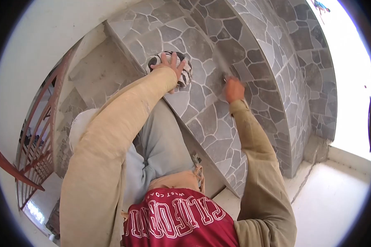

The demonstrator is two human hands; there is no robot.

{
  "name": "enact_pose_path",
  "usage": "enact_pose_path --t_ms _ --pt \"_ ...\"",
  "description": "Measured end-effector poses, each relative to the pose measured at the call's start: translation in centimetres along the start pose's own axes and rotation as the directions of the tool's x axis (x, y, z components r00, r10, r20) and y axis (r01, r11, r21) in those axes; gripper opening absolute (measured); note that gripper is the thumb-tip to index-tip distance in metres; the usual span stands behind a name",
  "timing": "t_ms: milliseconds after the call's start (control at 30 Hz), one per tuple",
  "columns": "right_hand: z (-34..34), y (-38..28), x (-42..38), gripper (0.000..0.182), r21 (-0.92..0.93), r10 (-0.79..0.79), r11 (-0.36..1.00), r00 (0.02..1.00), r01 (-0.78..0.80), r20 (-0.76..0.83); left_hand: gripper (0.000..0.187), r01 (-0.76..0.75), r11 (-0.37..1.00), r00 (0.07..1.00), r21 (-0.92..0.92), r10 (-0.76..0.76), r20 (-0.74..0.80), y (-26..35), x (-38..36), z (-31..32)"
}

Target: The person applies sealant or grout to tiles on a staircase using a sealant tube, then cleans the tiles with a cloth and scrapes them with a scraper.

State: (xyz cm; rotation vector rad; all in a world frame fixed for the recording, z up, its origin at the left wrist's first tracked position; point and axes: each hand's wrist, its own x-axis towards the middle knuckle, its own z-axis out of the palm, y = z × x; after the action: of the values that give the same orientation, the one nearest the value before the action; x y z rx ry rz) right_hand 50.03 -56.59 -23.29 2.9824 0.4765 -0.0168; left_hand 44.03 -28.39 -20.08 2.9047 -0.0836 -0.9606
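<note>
My left hand (171, 66) lies with spread fingers on top of a bunched black-and-white patterned cloth (185, 76), which sits on a grey stone-patterned step (200, 92). Some of the cloth is hidden beneath the palm and forearm. To the right, my right hand (234, 89) is closed around a thin tool (225, 77) directed at the stone surface. Motion smears the tool's far end (221, 59), so its kind cannot be made out. Pale joint lines run between the irregular dark stones around both hands.
A higher step riser (272, 88) curves up on the right, faced with the same stone. At left, dusty lower steps (99, 66) descend beside a reddish-brown metal railing (41, 127). A white wall (62, 29) rises at upper left. My bent leg (163, 136) is against the step's edge.
</note>
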Motion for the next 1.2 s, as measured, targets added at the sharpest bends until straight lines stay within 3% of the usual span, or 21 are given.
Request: enact_pose_path --t_ms 33,67,133,267,467,533,667,733,833,967,1033,1067,1133,1200 --pt "0.5 0.0 -0.2 0.021 0.034 -0.062 0.997 0.995 0.065 -0.081 0.13 -0.011 1.0 1.0 -0.01 0.011 0.007 -0.1 -0.2 0.3" --pt "0.9 0.4 -0.2 0.021 0.036 -0.067 0.997 0.996 0.069 -0.063 0.13 -0.011 1.0 1.0 -0.017 0.012 0.024 0.0 -0.4 0.9" --pt "-0.4 0.7 1.0 0.02 0.012 0.067 0.998 0.991 -0.069 0.114 0.129 0.002 1.0 1.0 -0.006 -0.002 -0.009 0.2 0.0 0.7" --pt "-1.0 -1.7 0.2 0.016 0.029 0.02 0.999 1.0 -0.021 0.022 0.127 -0.009 1.0 1.0 -0.007 0.009 -0.014 -0.1 -0.4 0.3" --pt "1.2 -0.3 1.0 0.018 0.065 0.121 0.99 0.992 -0.123 0.035 0.129 -0.005 1.0 0.999 -0.025 0.004 -0.033 -0.3 0.2 0.3" --pt "1.0 -1.5 -1.1 0.02 0.106 -0.177 0.974 0.965 0.2 -0.194 0.131 -0.023 1.0 1.0 -0.011 0.023 0.004 -0.3 -0.2 0.3" --pt "0.3 -0.8 1.6 0.02 0.104 -0.006 0.994 0.995 0.016 -0.101 0.13 -0.008 1.0 0.999 -0.006 0.008 -0.033 0.0 0.5 0.8" --pt "1.4 -1.3 1.4 0.022 -0.023 0.106 0.994 0.993 -0.105 0.059 0.129 0.004 1.0 0.999 -0.023 -0.005 -0.049 -0.3 0.2 0.1" --pt "1.3 -0.9 1.1 0.021 0.098 -0.007 0.995 0.999 0.011 -0.049 0.129 -0.032 0.999 0.999 -0.014 0.031 -0.042 -0.5 -0.1 0.7" --pt "0.0 -1.1 1.4 0.02 0.028 0.029 0.999 1.0 -0.029 0.003 0.128 -0.02 1.0 0.999 0.014 0.02 -0.048 -0.2 0.1 0.8" --pt "0.4 -2.2 0.0 0.019 0.045 -0.143 0.988 0.979 0.151 -0.147 0.128 -0.02 1.0 0.998 0.009 0.02 -0.054 -0.6 0.2 0.2" --pt "0.5 -2.4 1.1 0.019 0.048 -0.154 0.986 0.978 0.162 -0.14 0.128 -0.038 0.999 0.999 0.002 0.038 -0.038 -0.5 -0.1 0.5" --pt "0.1 -1.2 2.3 0.019 -0.003 0.061 0.998 0.998 -0.062 -0.015 0.127 -0.048 0.999 0.996 0.019 0.049 -0.073 0.0 -0.3 1.1" --pt "0.2 -1.4 1.6 0.019 -0.016 0.077 0.997 0.997 -0.077 0.011 0.126 -0.025 1.0 0.998 -0.002 0.025 -0.049 -0.2 0.1 0.6"
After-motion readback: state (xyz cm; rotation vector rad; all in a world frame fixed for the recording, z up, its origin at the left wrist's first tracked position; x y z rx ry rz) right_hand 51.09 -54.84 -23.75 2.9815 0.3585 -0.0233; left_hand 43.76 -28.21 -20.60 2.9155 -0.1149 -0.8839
